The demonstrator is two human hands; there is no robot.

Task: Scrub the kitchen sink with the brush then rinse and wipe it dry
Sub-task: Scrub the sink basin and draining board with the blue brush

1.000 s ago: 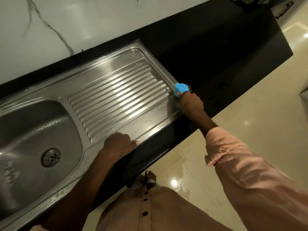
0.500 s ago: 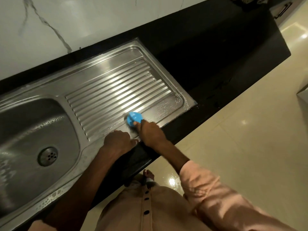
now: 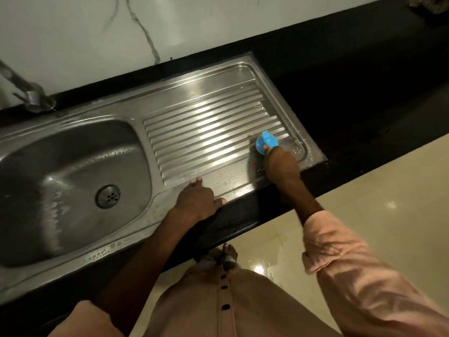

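Black counter, steel sink [image 3: 73, 152] basin wet and sudsy | left hand [image 3: 196, 200] flat on front rim — bracing | right hand [image 3: 281, 164] grips blue brush [image 3: 266, 141] on drainboard's far end | scrubbing underway — rinse, drying left.

brush [image 3: 266, 142] bristles hidden under blue cap and right hand [image 3: 281, 166] | tap [image 3: 29, 93] blurred, cut off at left edge | dark object [image 3: 430, 3] cropped upper right, unidentifiable

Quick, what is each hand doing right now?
Left hand: open, resting on the steel sink's front rim.
Right hand: gripping the round blue plastic brush.
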